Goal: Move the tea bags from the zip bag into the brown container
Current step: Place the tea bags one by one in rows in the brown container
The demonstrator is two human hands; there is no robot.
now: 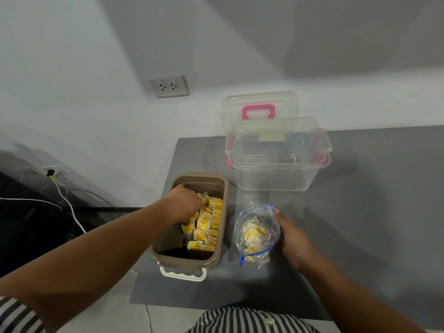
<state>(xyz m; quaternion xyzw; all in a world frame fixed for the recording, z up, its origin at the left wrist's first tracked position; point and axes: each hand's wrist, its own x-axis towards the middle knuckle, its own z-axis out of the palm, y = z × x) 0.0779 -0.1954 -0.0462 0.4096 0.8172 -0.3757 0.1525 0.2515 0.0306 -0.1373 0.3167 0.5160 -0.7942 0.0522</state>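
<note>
The brown container (222,203) stands on the grey table's left part, with several yellow-and-white tea bags (209,222) standing in rows along its right side. My left hand (183,203) reaches down inside it, fingers curled among the tea bags at the far left; whether it holds one is hidden. To the right lies the clear zip bag (258,233) with a blue seal, mouth open, more tea bags inside. My right hand (292,239) grips the bag's right side.
A clear plastic storage box (278,162) with pink latches stands behind the zip bag, its lid with a pink handle (258,111) leaning on the wall. The grey table (360,212) ends just left of the brown container. Cables hang at the left wall.
</note>
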